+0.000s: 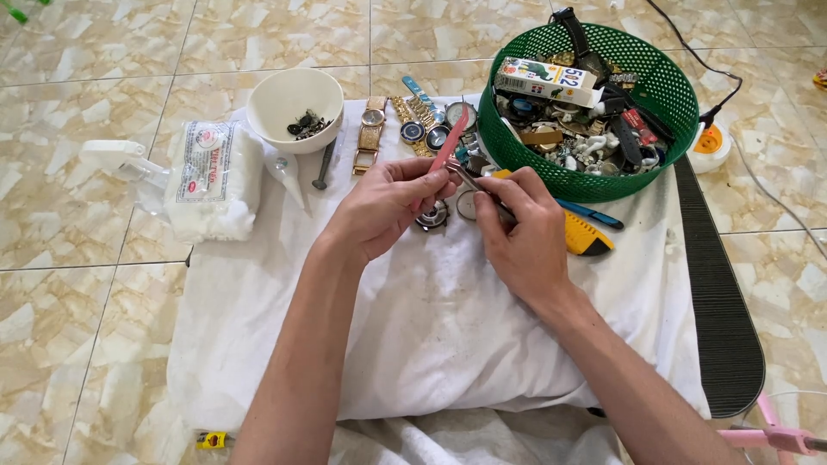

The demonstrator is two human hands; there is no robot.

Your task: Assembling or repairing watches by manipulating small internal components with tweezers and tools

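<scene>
My left hand (383, 207) pinches a pink watch strap (452, 138), which points up and away from me. My right hand (517, 232) grips slim metal tweezers (469, 179), their tip touching the lower end of the strap between my hands. Both hands hover over a white cloth (431, 319) spread on the tiled floor. Just beyond my fingers lie a round watch case (433, 215) and several watches, one gold (372, 136).
A green basket (680, 77) of watch parts holds a small box at back right. A white bowl (284, 95) with dark bits, a cotton packet (211, 176), a screwdriver (325, 165), a yellow utility knife (586, 237) and a black ridged strip (719, 310) surround the cloth.
</scene>
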